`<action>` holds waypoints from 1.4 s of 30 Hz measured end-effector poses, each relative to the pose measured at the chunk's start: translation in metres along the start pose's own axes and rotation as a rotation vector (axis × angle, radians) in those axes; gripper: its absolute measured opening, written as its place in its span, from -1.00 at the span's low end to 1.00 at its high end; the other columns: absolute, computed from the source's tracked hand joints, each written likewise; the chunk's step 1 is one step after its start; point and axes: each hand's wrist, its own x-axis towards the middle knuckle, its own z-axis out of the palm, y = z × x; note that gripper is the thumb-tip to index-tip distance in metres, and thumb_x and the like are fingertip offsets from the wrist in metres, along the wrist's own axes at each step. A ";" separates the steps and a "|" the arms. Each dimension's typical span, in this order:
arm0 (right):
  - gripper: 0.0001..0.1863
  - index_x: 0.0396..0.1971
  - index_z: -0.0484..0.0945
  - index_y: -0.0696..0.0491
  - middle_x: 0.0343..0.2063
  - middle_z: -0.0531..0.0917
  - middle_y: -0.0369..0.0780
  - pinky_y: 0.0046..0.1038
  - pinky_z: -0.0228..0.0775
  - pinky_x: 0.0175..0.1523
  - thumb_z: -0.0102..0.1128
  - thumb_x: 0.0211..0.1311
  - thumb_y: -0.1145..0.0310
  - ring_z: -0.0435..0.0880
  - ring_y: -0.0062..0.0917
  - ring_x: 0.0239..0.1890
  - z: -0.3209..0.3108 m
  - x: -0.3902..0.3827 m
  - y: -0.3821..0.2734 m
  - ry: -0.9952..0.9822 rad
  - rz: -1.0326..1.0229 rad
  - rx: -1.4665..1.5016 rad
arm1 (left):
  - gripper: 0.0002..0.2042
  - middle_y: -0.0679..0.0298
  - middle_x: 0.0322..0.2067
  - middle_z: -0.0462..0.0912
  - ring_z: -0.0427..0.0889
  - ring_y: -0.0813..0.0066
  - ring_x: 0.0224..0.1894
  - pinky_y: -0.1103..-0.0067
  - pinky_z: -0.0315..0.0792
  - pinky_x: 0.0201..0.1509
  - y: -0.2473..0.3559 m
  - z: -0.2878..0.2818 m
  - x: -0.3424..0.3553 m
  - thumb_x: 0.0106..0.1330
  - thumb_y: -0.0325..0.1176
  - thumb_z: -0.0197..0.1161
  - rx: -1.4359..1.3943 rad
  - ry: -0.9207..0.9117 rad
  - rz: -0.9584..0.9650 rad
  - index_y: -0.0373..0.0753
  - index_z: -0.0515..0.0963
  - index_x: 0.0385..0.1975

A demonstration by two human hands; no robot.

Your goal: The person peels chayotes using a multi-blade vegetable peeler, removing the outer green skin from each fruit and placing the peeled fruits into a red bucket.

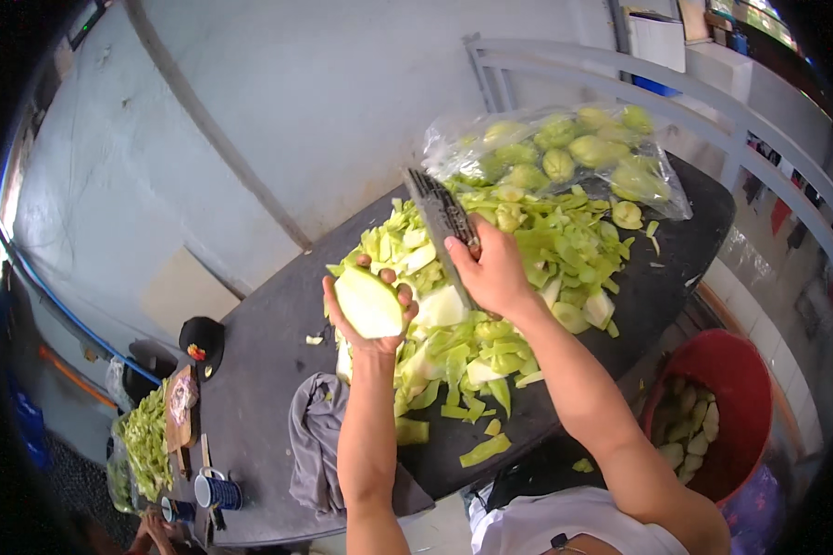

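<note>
Lying in L hand [377,341]: veg [368,302] (pale grn).

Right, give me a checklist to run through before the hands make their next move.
1. Left hand has hold of the pale green vegetable: ok, cupped in the palm, pale face showing.
2. Right hand has hold of the large knife: ok.
3. Blade apart from the left fingers: ok, a gap shows between them.
4. Bare tabletop beneath the knife: not ok, green and pale cuttings are heaped there.
5. Grey cloth free of the left forearm: cannot tell, the forearm overlaps it in this view.
6. Clear plastic bag of chayotes tied shut: cannot tell.
</note>
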 end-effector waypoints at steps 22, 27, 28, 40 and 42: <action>-0.77 -0.14 0.53 0.14 -0.63 0.58 -0.28 -0.44 0.38 -0.61 0.23 0.34 0.32 0.53 -0.59 -0.69 -0.140 0.039 0.026 0.197 -0.093 0.250 | -0.49 0.19 0.03 0.58 0.54 0.48 0.06 0.50 0.50 0.07 -0.250 0.173 0.034 0.43 -0.31 0.20 0.801 -0.765 -0.759 -0.32 0.31 0.33; -0.86 -0.44 0.43 0.10 -0.75 0.44 -0.30 -0.45 0.30 -0.65 0.19 0.28 0.46 0.43 -0.60 -0.76 -0.227 0.081 0.059 0.568 -0.050 0.651 | -0.56 0.11 0.00 0.63 0.65 0.35 -0.01 0.43 0.56 0.03 -0.189 0.119 0.124 0.45 -0.17 0.14 0.960 -0.362 -0.723 -0.30 0.44 0.22; -0.83 -0.49 0.39 0.09 -0.75 0.41 -0.32 -0.46 0.30 -0.64 0.19 0.26 0.49 0.42 -0.60 -0.75 -0.232 0.088 0.060 0.638 -0.014 0.733 | -0.49 0.08 0.04 0.61 0.63 0.28 0.05 0.36 0.54 0.06 -0.183 0.101 0.140 0.48 -0.04 0.08 1.079 -0.249 -0.709 -0.28 0.39 0.26; -0.86 -0.36 0.36 0.09 -0.71 0.37 -0.36 -0.50 0.28 -0.64 0.15 0.35 0.49 0.38 -0.66 -0.75 -0.267 0.099 0.114 0.789 -0.139 0.527 | -0.01 -0.16 0.31 0.31 0.37 -0.14 0.29 -0.03 0.40 0.17 -0.208 0.027 0.225 0.17 0.54 -0.08 0.162 -0.063 -0.625 -0.15 0.16 0.43; -0.87 -0.35 0.37 0.10 -0.71 0.39 -0.36 -0.52 0.29 -0.64 0.15 0.35 0.49 0.40 -0.67 -0.75 -0.272 0.098 0.115 0.785 -0.128 0.518 | -0.07 -0.14 0.32 0.30 0.36 -0.09 0.31 0.01 0.41 0.19 -0.211 0.018 0.241 0.22 0.47 0.00 0.180 -0.113 -0.670 -0.15 0.20 0.42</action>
